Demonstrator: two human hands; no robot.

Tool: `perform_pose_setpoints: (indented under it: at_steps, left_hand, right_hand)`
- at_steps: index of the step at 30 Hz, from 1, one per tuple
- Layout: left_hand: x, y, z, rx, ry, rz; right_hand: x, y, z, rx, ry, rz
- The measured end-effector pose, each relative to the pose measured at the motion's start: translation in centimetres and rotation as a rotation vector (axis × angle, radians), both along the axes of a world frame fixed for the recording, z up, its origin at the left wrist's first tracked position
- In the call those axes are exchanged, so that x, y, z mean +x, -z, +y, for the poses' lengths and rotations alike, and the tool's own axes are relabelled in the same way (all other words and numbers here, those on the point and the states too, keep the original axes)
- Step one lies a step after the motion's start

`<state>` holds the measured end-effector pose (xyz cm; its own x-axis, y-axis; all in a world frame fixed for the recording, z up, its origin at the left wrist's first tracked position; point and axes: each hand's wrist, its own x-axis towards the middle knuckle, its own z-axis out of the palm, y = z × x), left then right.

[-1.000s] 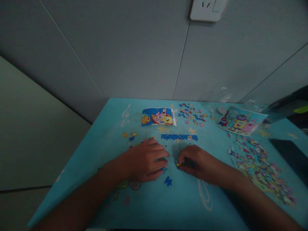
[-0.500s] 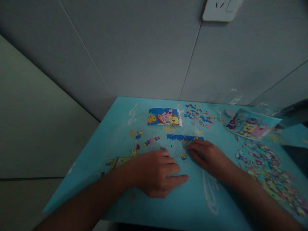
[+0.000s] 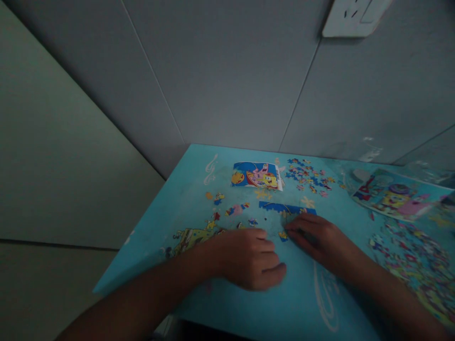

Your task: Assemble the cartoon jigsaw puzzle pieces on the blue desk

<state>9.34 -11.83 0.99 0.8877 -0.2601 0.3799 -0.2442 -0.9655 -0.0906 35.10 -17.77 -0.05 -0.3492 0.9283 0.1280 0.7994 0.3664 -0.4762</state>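
The fingers point(image 3: 296, 226) of my right hand point(image 3: 316, 239) lie stretched out and close together, flat on the tabletop point(image 3: 284, 303), their tips touching a small yellow-and-blue puzzle piece point(image 3: 283, 235) and reaching up to the near edge of the joined blue strip point(image 3: 287, 208). They are not pinching anything that I can see. My left hand point(image 3: 249, 258) rests just beside it, palm down, its fingers point(image 3: 265, 246) curled loosely with the thumb stuck out toward the right; whether something lies under that palm I cannot tell.

Past my left knuckles sit a few loose bits point(image 3: 237, 209), pink, blue and yellow, scattered near one another. Beyond the blue strip lies the small reference picture point(image 3: 256, 175), flat and facing up, and to its right a scatter of blue and pink pieces point(image 3: 308, 175). Further right lies a larger cartoon print point(image 3: 396, 195), and below it, along my right forearm, a dense heap of pieces point(image 3: 415, 263). The tabletop itself is turquoise with pale drawings. A grey wall rises behind it, with a white socket point(image 3: 355, 16) high up.
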Motion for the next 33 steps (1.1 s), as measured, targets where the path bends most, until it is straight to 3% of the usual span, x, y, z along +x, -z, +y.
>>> perform_pose_setpoints:
  at_steps: [3,8,10,16,23,26,31,33]
  left_hand:
    - [-0.3,-0.4,1.3,-0.004,-0.211,-0.068]
    - [-1.7,-0.5,4.6,0.007,-0.735,-0.038]
    - [-2.3,-0.3,5.6,0.027,-0.838,0.018]
    - [-4.3,-0.3,8.2,0.061,-0.884,0.148]
    - [-9.0,-0.9,12.5,0.064,-1.284,0.038]
    - [-9.9,-0.8,13.3,0.034,-1.287,0.104]
    - [-10.0,-0.6,13.5,0.003,-1.170,0.240]
    - [-10.1,-0.6,13.5,-0.025,-1.194,0.263]
  right_hand:
    - [-0.1,-0.1,0.0,-0.002,-0.011,0.008]
    - [-0.2,-0.2,0.0,-0.009,-0.030,-0.004]
    - [-0.2,-0.2,-0.1,-0.009,-0.028,-0.008]
    - [-0.3,0.0,0.0,-0.001,-0.046,-0.023]
    - [-0.1,0.4,0.1,0.014,-0.046,-0.023]
    - [-0.1,0.7,0.1,0.008,-0.046,-0.014]
    - [-0.1,0.6,0.2,0.016,-0.047,-0.007]
    - [-0.1,0.5,0.2,0.018,-0.041,-0.012]
